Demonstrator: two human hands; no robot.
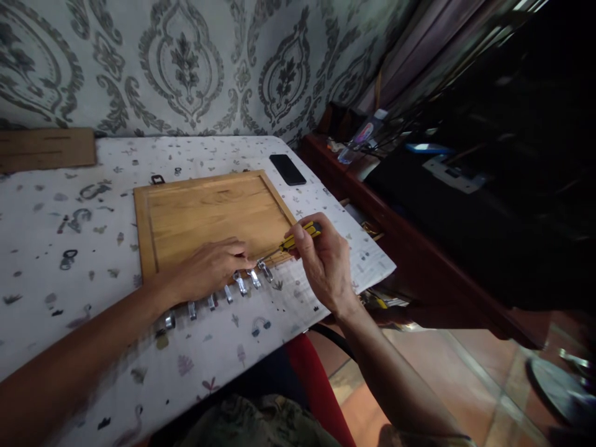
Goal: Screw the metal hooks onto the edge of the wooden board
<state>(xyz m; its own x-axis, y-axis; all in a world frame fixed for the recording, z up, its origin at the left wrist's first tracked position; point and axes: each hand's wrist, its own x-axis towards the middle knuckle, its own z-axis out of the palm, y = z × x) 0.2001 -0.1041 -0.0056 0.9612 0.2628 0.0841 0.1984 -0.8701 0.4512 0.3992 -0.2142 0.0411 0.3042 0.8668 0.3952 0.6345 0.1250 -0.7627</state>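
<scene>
My right hand (pixel 323 257) is wrapped round a yellow-and-black screwdriver (pixel 300 236). Its shaft slants down to the left, and the tip is by a shiny metal clip (pixel 266 271) at the near edge of a framed wooden panel (pixel 218 211). Over that same edge lies my left hand (pixel 212 267), fingers pressed together and fingertips close to the screwdriver tip. Whatever those fingertips pinch is too small to make out. Several similar metal clips, one of them at the far left end (pixel 170 320), stick out in a row along the near edge, partly below my left hand.
A black phone (pixel 287 169) lies beyond the panel's right corner on the patterned tablecloth (pixel 102 242). Brown cardboard (pixel 46 149) is at the back left. To the right stands a dark red wooden desk (pixel 419 248) with a plastic bottle (pixel 363 136) on it.
</scene>
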